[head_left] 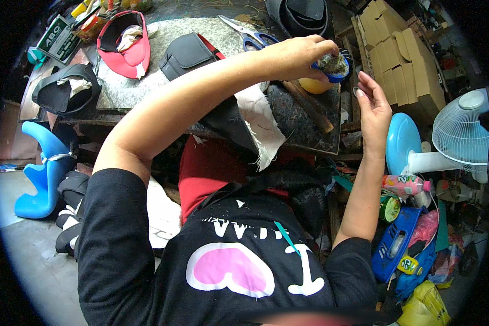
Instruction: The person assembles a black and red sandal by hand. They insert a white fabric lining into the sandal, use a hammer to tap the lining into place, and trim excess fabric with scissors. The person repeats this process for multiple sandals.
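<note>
My left arm reaches across to the far right of the worktable, where my left hand grips a blue lid with a crusted grey-green top. Right under it stands a yellow jar; whether the lid is seated on it, I cannot tell. My right hand is raised just right of the jar, fingers stretched and holding nothing. Beside the jar lies a wooden stick or handle. Below my left forearm, a black strip with frayed white cloth hangs over the table's near edge.
Blue-handled scissors, a black piece with red lining, a red visor-shaped piece and a black one lie on the table. Cardboard boxes and a fan stand right. A blue plastic seat is left.
</note>
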`<state>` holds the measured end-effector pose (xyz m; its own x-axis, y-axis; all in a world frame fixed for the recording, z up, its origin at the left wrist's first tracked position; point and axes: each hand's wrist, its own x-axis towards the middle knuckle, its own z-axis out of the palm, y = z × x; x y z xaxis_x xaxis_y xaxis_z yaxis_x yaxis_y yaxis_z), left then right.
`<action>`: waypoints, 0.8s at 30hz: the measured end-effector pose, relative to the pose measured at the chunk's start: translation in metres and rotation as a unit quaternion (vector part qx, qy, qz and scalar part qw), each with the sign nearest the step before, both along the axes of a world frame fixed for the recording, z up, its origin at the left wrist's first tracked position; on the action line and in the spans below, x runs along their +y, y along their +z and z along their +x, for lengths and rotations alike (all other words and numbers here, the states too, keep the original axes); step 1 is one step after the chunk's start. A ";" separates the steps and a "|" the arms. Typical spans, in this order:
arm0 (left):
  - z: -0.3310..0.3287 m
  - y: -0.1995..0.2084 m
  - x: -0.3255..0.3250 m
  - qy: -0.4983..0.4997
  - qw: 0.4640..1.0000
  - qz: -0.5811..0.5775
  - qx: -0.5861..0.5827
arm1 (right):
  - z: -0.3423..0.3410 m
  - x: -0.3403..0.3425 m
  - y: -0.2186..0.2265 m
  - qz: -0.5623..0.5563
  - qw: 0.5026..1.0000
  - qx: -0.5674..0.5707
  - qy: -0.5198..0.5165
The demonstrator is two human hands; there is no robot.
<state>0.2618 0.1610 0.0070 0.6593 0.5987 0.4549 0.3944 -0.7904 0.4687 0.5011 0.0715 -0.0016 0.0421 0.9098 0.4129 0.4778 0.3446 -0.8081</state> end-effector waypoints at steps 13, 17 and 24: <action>-0.006 -0.022 0.014 0.035 0.989 -0.031 -0.140 | -0.023 0.025 -0.002 0.121 0.915 -0.376 -0.083; -0.006 -0.021 0.012 0.073 0.983 -0.105 -0.130 | -0.022 0.031 0.000 0.144 0.944 -0.290 -0.069; -0.005 -0.018 0.009 0.089 0.973 -0.150 -0.149 | -0.029 0.021 0.006 0.219 0.945 -0.219 -0.107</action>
